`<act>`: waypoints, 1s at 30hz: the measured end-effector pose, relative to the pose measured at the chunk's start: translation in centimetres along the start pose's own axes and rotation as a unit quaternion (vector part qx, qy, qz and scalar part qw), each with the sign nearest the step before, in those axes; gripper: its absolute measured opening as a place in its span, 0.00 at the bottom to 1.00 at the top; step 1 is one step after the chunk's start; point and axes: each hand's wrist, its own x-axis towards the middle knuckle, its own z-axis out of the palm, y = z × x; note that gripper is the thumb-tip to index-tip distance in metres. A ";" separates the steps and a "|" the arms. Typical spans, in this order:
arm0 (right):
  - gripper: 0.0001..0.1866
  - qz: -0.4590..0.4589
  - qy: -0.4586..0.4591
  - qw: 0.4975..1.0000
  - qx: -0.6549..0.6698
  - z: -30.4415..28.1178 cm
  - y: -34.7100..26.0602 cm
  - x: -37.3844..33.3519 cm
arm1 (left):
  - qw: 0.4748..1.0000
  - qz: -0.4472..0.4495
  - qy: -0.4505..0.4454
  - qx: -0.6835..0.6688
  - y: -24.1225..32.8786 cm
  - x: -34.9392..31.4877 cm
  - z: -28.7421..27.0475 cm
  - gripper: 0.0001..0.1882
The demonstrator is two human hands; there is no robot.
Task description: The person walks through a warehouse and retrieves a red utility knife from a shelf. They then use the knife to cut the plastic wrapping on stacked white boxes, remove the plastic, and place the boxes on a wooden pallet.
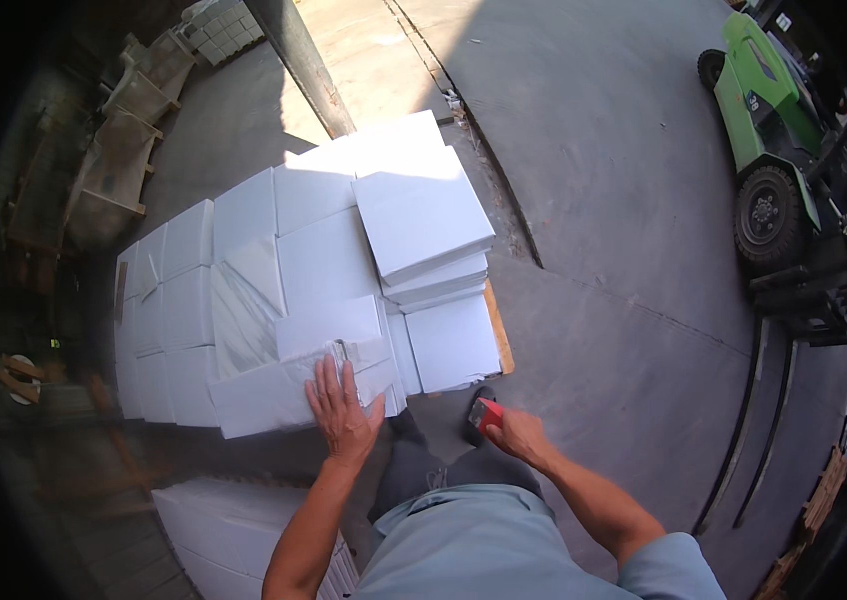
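A green forklift (759, 120) stands on the concrete floor (624, 230), to the right of a low stack of white cartons (319, 250) with a wooden edge (499, 330) showing beneath. At the stack's near side, a worker's left hand (346, 420) lies flat, fingers spread, on a white carton (264, 398); the right hand (518, 434), closed, grips a red handheld tool (487, 415) just beside the stack.

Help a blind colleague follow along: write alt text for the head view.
A person's left hand rests on stacked white packages while the right hand holds a small red object. A green forklift stands at the right on the grey floor.
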 end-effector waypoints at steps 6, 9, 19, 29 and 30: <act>0.25 0.076 0.032 0.995 0.052 3.0 2.0 -2.4 | 0.940 0.290 -0.176 -0.049 -4.7 2.9 -4.5 0.29; 0.27 0.107 0.076 0.988 0.078 4.9 3.0 -3.8 | 0.879 0.422 -0.212 -0.062 -6.6 5.2 -3.5 0.20; 0.28 0.294 0.208 0.901 0.242 14.5 -0.8 -10.1 | 0.796 0.416 -0.387 -0.207 -6.5 9.0 -1.0 0.17; 0.26 0.350 0.284 0.807 0.381 26.5 -9.4 -16.2 | 0.840 0.489 -0.211 -0.103 -11.9 5.3 -2.3 0.35; 0.26 0.366 0.282 0.797 0.388 28.1 -9.6 -16.6 | 0.840 0.490 -0.213 -0.092 -12.1 4.8 -2.3 0.36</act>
